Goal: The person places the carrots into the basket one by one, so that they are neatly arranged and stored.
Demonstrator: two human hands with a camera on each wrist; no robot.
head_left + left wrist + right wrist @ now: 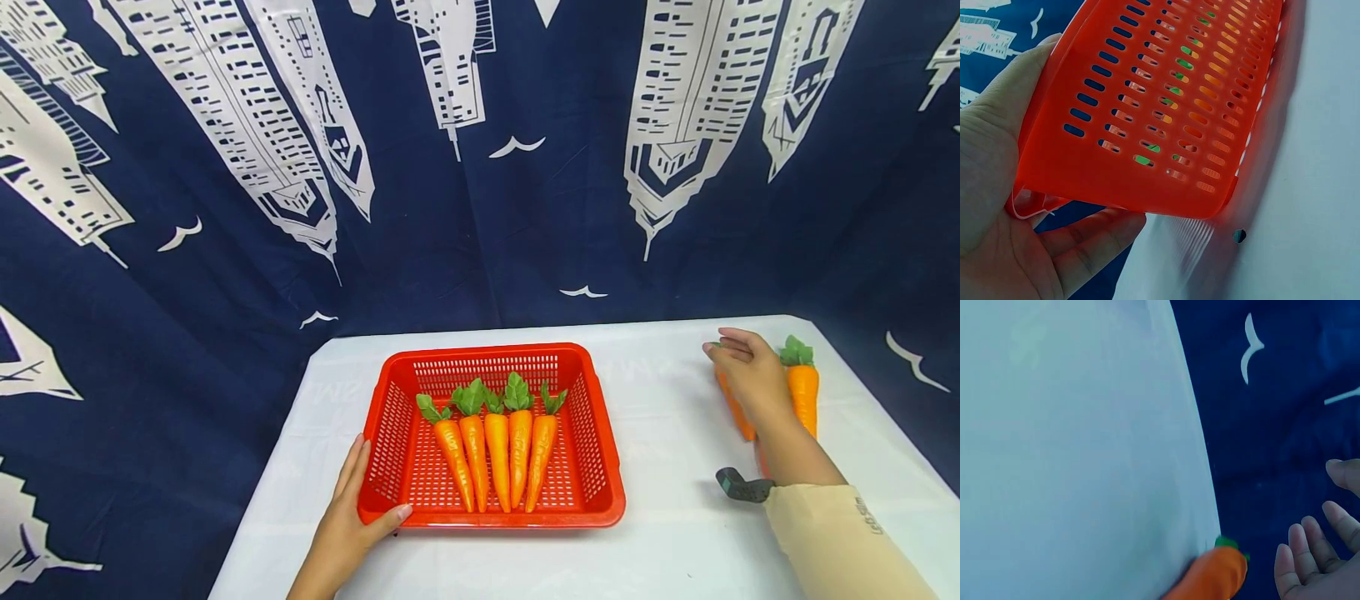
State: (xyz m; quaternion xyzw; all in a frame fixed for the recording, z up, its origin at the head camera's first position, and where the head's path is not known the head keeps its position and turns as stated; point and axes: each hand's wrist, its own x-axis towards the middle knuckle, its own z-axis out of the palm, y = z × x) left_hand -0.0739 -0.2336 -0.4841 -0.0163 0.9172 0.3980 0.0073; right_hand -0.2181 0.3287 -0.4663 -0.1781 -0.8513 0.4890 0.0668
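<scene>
A red plastic basket with slotted walls stands on the white table and holds several orange carrots with green leaves, side by side. My left hand holds its near left corner, the thumb at the front rim and the fingers along the left side. The left wrist view shows this hand around the basket's corner. Over at the right, my right hand hovers above loose carrots with loosely bent fingers and nothing in them. One carrot is partly hidden by it; another carrot lies to its right.
White cloth covers the table. Behind it hangs a dark blue curtain printed with white buildings and birds. A black wrist camera sits at my right wrist, beside the beige sleeve.
</scene>
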